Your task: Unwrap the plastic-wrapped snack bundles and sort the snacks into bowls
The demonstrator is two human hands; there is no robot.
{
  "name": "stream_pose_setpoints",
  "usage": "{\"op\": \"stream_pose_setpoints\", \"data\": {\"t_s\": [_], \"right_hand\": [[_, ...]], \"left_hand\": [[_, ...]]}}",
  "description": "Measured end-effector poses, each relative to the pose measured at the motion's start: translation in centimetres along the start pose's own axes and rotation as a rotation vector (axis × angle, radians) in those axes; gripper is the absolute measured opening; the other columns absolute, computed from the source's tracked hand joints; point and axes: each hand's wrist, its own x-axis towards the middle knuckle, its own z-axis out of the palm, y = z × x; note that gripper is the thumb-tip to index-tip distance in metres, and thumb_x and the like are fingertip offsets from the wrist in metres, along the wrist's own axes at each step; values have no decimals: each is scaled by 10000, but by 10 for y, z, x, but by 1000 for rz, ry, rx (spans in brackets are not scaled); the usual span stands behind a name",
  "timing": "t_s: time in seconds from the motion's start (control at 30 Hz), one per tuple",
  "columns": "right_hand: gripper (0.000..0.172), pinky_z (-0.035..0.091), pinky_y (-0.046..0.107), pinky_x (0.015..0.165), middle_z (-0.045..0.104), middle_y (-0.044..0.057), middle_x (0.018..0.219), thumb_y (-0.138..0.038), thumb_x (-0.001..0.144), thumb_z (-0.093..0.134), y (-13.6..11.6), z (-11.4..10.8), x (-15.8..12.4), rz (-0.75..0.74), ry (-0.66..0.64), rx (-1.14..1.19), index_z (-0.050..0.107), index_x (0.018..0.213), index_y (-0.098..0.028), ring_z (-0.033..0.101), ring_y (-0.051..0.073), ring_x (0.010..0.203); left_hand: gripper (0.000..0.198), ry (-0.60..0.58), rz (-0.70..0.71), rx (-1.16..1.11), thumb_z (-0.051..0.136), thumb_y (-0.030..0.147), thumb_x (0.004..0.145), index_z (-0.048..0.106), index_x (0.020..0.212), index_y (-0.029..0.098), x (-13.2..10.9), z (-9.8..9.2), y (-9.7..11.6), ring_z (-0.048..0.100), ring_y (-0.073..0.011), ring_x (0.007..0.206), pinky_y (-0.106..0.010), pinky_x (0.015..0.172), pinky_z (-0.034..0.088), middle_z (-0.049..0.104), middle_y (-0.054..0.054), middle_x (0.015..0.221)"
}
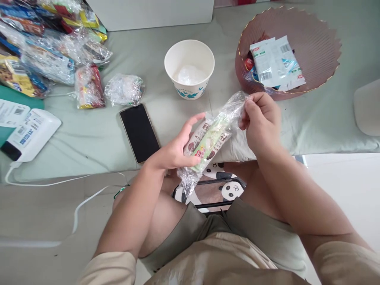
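A bundle of snack packets (209, 138) in clear plastic wrap, green in the middle with pale brown-printed sides, is held over the table's front edge. My left hand (181, 148) is wrapped round its lower left side, the thumb lying across the front. At the upper right end, my right hand (263, 118) pinches the loose, crinkled wrap between thumb and fingers. The wrap's other end hangs down over my lap. Just beyond stands a white paper bowl (189, 65) with a blue leaf print and crumpled clear plastic inside.
A pink ribbed bowl (323, 59) with snack packets stands at the right. A black-screened phone (140, 132), two wrapped bundles (124, 89) and a heap of snacks (50, 47) lie left. A white device (32, 134) trails a cable. A white box (154, 14) stands behind.
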Motion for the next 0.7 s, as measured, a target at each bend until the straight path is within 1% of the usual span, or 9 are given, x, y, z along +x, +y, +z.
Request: {"op": "stream_pose_setpoints", "data": {"t_s": [0.1, 0.2, 0.27, 0.33, 0.4, 0.47, 0.53, 0.63, 0.7], "right_hand": [[269, 429, 219, 454, 563, -23, 750, -544, 1034, 558, 2, 7, -9, -9, -24, 45, 533, 1041, -276, 596, 117, 589], [326, 541, 240, 538, 669, 27, 952, -558, 1024, 570, -8, 17, -26, 27, -278, 91, 542, 1176, -272, 697, 154, 788], [411, 626, 290, 687, 710, 63, 1081, -583, 1012, 583, -15, 23, -35, 73, -456, 145, 537, 1249, -251, 725, 181, 924], [507, 649, 359, 885, 711, 95, 1201, -610, 982, 622, -19, 28, -39, 119, -528, 194, 516, 1309, -238, 716, 209, 1072], [573, 626, 401, 993, 688, 113, 1284, -623, 942, 675, -19, 32, -40, 159, -532, 238, 499, 1330, -240, 691, 226, 1159], [596, 625, 409, 993, 686, 110, 1276, -622, 908, 719, -17, 36, -39, 185, -535, 295, 499, 1312, -243, 693, 227, 1143], [620, 625, 409, 984, 688, 100, 1255, -605, 880, 759, -16, 39, -40, 203, -505, 347, 489, 1306, -245, 701, 223, 1117], [609, 634, 395, 941, 693, 83, 1219, -600, 876, 769, -19, 44, -44, 243, -395, 369, 478, 1285, -255, 710, 212, 1071], [590, 636, 392, 909, 700, 78, 1194, -605, 876, 768, -19, 46, -47, 244, -348, 349, 483, 1260, -259, 716, 214, 1043]], "left_hand": [[1051, 117, 78, -2, 976, 398, 632, 403, 1513, 424, 7, 6, -5, 768, -290, 990, -449, 850, 654, 711, -84, 1246], [1108, 201, 132, -21, 967, 565, 609, 331, 1507, 431, 10, 13, -8, 763, -297, 1006, -461, 837, 653, 685, -83, 1253], [1121, 207, 190, 21, 940, 637, 621, 292, 1512, 430, 12, 17, -9, 755, -304, 1043, -476, 863, 644, 670, -81, 1246], [1080, 233, 313, 163, 915, 634, 663, 277, 1506, 414, 14, 20, -13, 717, -316, 1160, -497, 945, 614, 618, -95, 1327], [1049, 279, 455, 348, 898, 605, 694, 260, 1497, 387, 17, 22, -21, 642, -335, 1282, -524, 1035, 564, 544, -110, 1404], [1020, 354, 565, 487, 884, 594, 704, 257, 1472, 355, 21, 23, -28, 582, -339, 1315, -532, 1065, 530, 496, -116, 1395], [939, 457, 639, 569, 884, 588, 690, 314, 1388, 323, 21, 24, -33, 547, -324, 1281, -512, 1035, 530, 462, -109, 1335], [756, 581, 665, 697, 925, 531, 603, 444, 1128, 278, 17, 27, -27, 508, -321, 1236, -484, 995, 532, 438, -87, 1215], [584, 586, 590, 790, 915, 429, 604, 473, 946, 259, 11, 30, -16, 543, -304, 1143, -465, 953, 542, 466, -66, 1102]]}}
